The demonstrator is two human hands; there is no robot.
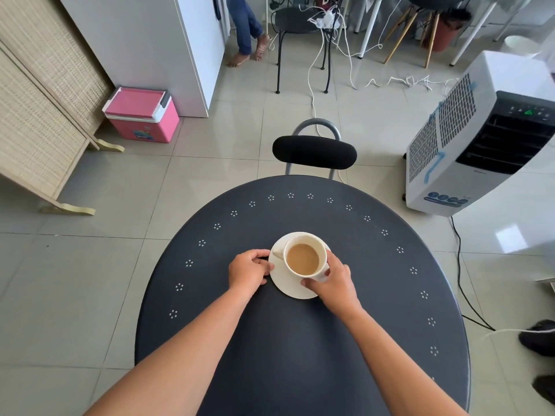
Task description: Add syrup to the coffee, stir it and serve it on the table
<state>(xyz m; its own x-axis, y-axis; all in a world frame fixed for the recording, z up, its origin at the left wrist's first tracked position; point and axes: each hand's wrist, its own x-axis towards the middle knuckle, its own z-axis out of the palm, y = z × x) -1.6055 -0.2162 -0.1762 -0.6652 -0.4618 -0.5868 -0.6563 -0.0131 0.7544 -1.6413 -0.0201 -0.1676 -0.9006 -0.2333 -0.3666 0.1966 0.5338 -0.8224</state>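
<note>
A white cup (321,249) of light brown milky coffee (302,259) stands on a white saucer (285,285) near the middle of a round dark table (300,340). My left hand (249,270) grips the saucer's left edge, fingers curled at its rim. At the saucer's right front edge my right hand (333,279) holds on, with the thumb under the cup's near side. The cup's handle points to the far left. No syrup or spoon is in view.
A black chair (313,151) stands at the table's far side. A white air cooler (486,136) is at the right with a cable on the floor. A pink cooler box (141,114) and a woven screen (39,109) are at the left. A person's legs (249,31) show far back.
</note>
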